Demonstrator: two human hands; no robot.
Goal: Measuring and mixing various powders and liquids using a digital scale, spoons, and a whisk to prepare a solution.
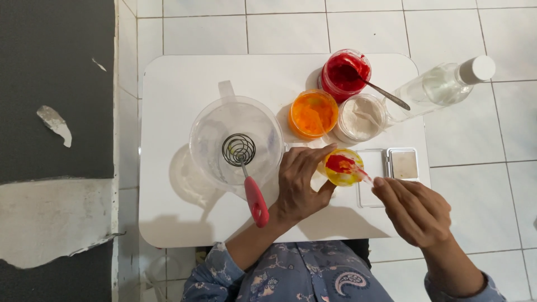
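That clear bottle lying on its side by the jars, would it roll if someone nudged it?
Probably: the bottle is round and lies on its side, partly over the table edge. It looks full of clear liquid, so likely heavy for its size. Its smooth wall may be slippery; the white cap appears shut.

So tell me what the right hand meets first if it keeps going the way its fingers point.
The right hand points up-left along its small stirring stick, so it would first meet the small cup of red and yellow mix, held by the left hand. Depth is uncertain.
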